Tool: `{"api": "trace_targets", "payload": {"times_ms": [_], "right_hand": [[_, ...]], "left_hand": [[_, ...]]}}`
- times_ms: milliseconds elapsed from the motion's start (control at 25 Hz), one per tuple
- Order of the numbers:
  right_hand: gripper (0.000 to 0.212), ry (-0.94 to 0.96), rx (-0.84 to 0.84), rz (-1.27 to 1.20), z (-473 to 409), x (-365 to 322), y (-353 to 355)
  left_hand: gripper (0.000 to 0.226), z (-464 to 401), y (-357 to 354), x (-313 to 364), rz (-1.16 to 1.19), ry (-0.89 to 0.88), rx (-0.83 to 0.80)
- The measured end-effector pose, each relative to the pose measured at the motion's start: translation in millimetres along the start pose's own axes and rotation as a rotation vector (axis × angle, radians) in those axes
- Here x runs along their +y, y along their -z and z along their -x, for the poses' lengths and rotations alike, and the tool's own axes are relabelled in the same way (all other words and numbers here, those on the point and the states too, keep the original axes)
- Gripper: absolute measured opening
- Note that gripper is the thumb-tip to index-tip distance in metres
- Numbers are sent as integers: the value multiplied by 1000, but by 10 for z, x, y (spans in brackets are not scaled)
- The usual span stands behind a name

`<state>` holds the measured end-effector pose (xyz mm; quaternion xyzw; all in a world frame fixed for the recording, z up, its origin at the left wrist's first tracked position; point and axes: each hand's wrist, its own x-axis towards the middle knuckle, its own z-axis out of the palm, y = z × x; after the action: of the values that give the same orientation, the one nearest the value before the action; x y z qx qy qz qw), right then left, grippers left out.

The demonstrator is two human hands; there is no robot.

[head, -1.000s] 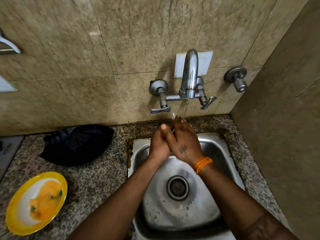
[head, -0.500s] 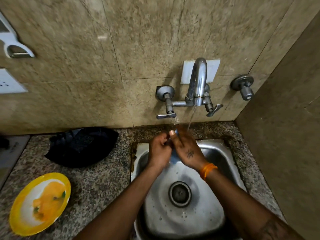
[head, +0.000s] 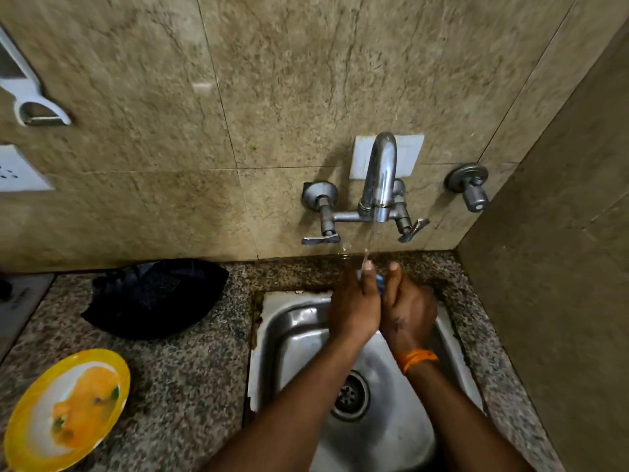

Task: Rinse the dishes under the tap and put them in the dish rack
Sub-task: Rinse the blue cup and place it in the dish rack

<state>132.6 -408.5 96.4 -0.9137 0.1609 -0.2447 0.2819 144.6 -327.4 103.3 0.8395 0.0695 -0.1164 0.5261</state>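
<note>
Left hand [head: 354, 310] and right hand [head: 406, 313] pressed together under tap [head: 379, 185], thin stream running onto fingertips, over back of steel sink [head: 292, 325]. Small blue thing [head: 379, 282] between palms, identity unclear. Dirty yellow plate [head: 68, 408] sat at counter's [head: 190, 379] front left edge. Dark cloth [head: 153, 298] lay against back wall.
</note>
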Motion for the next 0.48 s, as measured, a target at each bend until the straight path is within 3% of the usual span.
{"api": "trace_targets", "payload": {"times_ms": [80, 160, 240, 360, 480], "right_hand": [[58, 62, 40, -14, 97, 13, 51], [62, -10, 44, -114, 120, 23, 99], [67, -103, 15, -219, 63, 27, 94], [60, -322, -9, -587, -43, -5, 71], [44, -672, -79, -1091, -132, -14, -25]], "left_hand": [[108, -85, -1, 60, 26, 119, 19], [99, -243, 102, 154, 74, 201, -21], [89, -427, 187, 164, 283, 296, -153], [77, -630, 364, 96, 455, 427, -333], [68, -699, 463, -26, 597, 411, -368]]}}
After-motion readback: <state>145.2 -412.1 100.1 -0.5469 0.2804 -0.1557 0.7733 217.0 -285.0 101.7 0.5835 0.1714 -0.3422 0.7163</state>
